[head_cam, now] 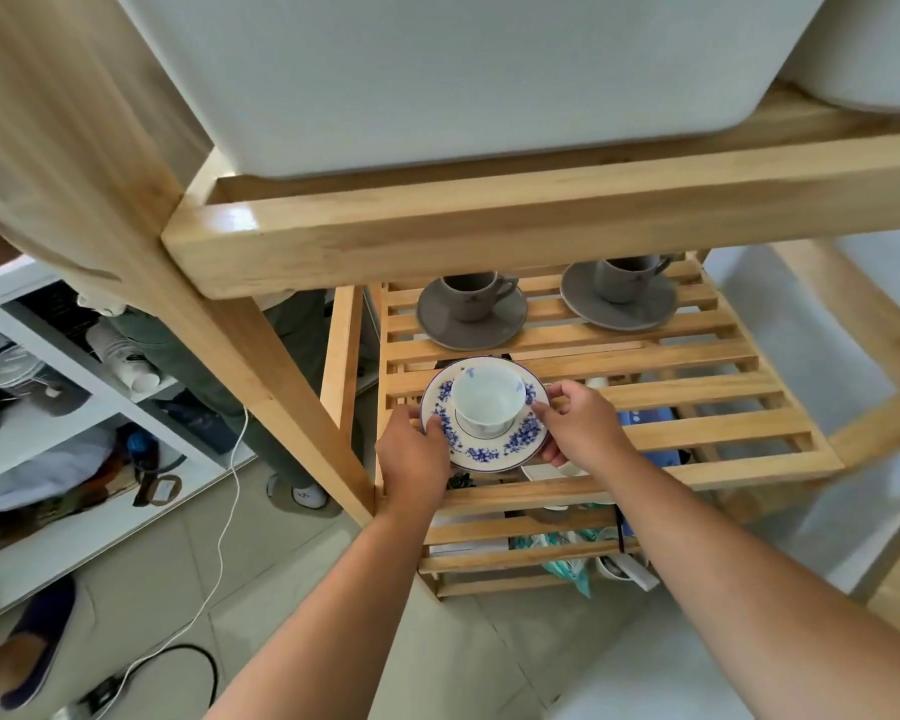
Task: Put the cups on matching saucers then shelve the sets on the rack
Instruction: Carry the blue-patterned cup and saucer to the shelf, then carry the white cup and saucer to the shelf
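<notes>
Overhead, a big white tub (463, 75) fills the top tier of the wooden rack (541, 220), with the curved edge of a second white container (874, 49) at its right. Below the thick front beam lies a slatted shelf (697, 407), and through its gaps more odds and ends show on the tier underneath, too cluttered to name. At the back of the slatted shelf stand two grey sets well apart: the left grey saucer (471, 327) carries a grey cup (471, 296), and the right grey saucer (619, 304) carries another grey cup (624, 278), each cup upright on its own saucer.

Nearer the front, both bare arms reach in to the shelf's left part. A blue-flowered saucer (484, 449) is held between the hands, with a white cup (487, 400) sitting upright at its middle. Whether the saucer touches the slats I cannot tell. The left hand (411, 452) has its grip clamped on the saucer's left rim, thumb on top. The right hand (580, 426) is clamped on the right rim, fingertips curled onto the blue border beside the cup.
</notes>
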